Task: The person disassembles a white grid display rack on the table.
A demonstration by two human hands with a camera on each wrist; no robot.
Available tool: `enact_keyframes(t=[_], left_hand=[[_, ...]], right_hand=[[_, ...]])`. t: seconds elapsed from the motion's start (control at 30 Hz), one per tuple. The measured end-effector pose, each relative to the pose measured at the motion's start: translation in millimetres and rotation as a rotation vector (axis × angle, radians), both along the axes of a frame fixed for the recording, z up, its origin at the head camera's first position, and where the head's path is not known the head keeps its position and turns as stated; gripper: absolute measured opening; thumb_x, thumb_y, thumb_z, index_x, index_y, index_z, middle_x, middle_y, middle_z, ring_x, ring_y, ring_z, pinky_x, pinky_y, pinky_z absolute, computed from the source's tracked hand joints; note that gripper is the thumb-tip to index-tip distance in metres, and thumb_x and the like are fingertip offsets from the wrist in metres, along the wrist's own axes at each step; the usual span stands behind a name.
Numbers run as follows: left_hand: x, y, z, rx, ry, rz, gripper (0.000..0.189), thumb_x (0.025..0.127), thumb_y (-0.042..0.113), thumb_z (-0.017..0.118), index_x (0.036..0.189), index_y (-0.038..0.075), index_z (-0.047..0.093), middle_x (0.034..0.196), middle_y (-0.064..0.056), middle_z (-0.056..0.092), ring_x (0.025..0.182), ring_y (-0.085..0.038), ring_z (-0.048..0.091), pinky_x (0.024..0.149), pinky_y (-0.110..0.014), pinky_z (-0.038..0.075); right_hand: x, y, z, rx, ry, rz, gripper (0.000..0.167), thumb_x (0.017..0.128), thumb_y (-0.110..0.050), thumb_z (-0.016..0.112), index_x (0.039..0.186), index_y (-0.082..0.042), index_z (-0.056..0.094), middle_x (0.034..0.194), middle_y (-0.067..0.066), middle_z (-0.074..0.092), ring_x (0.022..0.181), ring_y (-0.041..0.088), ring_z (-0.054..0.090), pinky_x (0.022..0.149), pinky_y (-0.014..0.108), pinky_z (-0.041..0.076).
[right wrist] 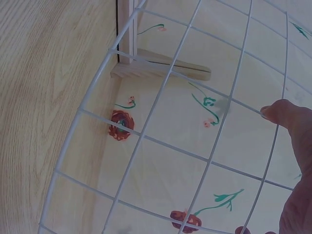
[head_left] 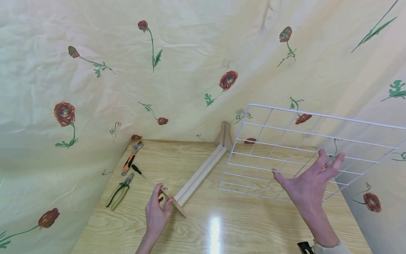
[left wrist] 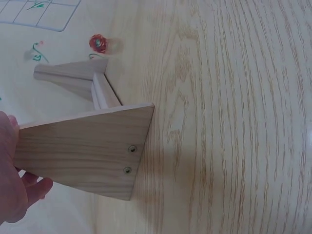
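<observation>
A wooden stand, with a long pale rail (head_left: 203, 174) between two tapered end boards, lies diagonally on the table. My left hand (head_left: 157, 211) grips the upper part of its near end board (left wrist: 83, 158), thumb on one side and fingers on the other. Two metal screw heads (left wrist: 132, 148) show low on that board. The far end board (head_left: 224, 135) stands by the back wall covering. My right hand (head_left: 309, 190) holds a white wire grid panel (head_left: 317, 114) up and tilted, right of the stand. In the right wrist view the thumb (right wrist: 280, 113) lies against a wire.
On the table's left side lie an adjustable wrench (head_left: 131, 158), a small black-handled screwdriver (head_left: 137, 170) and green-handled pliers (head_left: 120, 192). Flower-printed cloth (head_left: 190, 53) covers the walls behind and beside the wood-grain table (head_left: 241, 229).
</observation>
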State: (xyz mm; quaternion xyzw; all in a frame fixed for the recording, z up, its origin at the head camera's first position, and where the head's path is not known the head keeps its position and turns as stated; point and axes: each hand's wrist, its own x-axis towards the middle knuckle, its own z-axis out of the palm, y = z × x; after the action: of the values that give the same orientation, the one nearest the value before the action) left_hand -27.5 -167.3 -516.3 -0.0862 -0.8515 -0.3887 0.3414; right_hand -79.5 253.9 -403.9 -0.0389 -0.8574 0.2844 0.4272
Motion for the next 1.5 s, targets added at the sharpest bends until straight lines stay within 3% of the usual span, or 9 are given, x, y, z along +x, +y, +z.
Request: enact_keyframes(t=[0.27,0.87,1.17,1.37,1.5], left_hand=[[1.5,0.8,-0.1,-0.001,0.003,0.021,0.062,0.093,0.045,0.062,0.129,-0.004,0.053,0.101,-0.021,0.068,0.086,-0.038,0.07,0.06,-0.045,0.062],[2.7,3.1,-1.0,0.012,0.048,0.054,0.067,0.093,0.054,0.057,0.128,-0.003,0.055,0.098,-0.021,0.07,0.081,-0.038,0.07,0.057,-0.045,0.061],[2.8,4.2,-1.8,0.013,0.053,0.067,0.067,0.093,0.055,0.056,0.126,-0.003,0.056,0.097,-0.02,0.07,0.08,-0.037,0.07,0.057,-0.044,0.062],[4.7,3.3,-1.9,0.009,0.033,0.07,0.06,0.091,0.044,0.069,0.125,-0.003,0.056,0.098,-0.022,0.07,0.081,-0.038,0.07,0.059,-0.045,0.062],[5.5,3.8,-3.0,0.003,0.026,0.083,0.06,0.092,0.047,0.066,0.124,-0.002,0.056,0.097,-0.021,0.07,0.079,-0.036,0.07,0.058,-0.045,0.062]], right_hand=[[2.2,-1.0,-0.2,-0.001,-0.051,-0.014,0.133,0.041,-0.028,0.099,0.147,0.001,0.024,0.157,0.028,-0.004,0.149,0.037,-0.002,0.111,0.064,0.03],[2.9,-2.6,-1.4,0.013,-0.018,0.008,0.129,0.044,-0.029,0.096,0.148,0.001,0.025,0.157,0.028,-0.004,0.148,0.041,0.002,0.108,0.067,0.032],[4.3,-3.9,-0.3,-0.002,-0.077,-0.005,0.133,0.043,-0.023,0.1,0.149,0.0,0.022,0.158,0.027,-0.005,0.148,0.041,0.002,0.104,0.069,0.036],[3.6,-4.3,-1.2,0.0,-0.057,-0.001,0.133,0.042,-0.023,0.099,0.148,0.001,0.023,0.158,0.028,-0.004,0.147,0.043,0.004,0.105,0.069,0.035],[3.6,-4.0,-2.3,0.008,-0.057,-0.002,0.132,0.043,-0.026,0.098,0.148,0.002,0.023,0.158,0.028,-0.005,0.147,0.044,0.004,0.105,0.069,0.035]])
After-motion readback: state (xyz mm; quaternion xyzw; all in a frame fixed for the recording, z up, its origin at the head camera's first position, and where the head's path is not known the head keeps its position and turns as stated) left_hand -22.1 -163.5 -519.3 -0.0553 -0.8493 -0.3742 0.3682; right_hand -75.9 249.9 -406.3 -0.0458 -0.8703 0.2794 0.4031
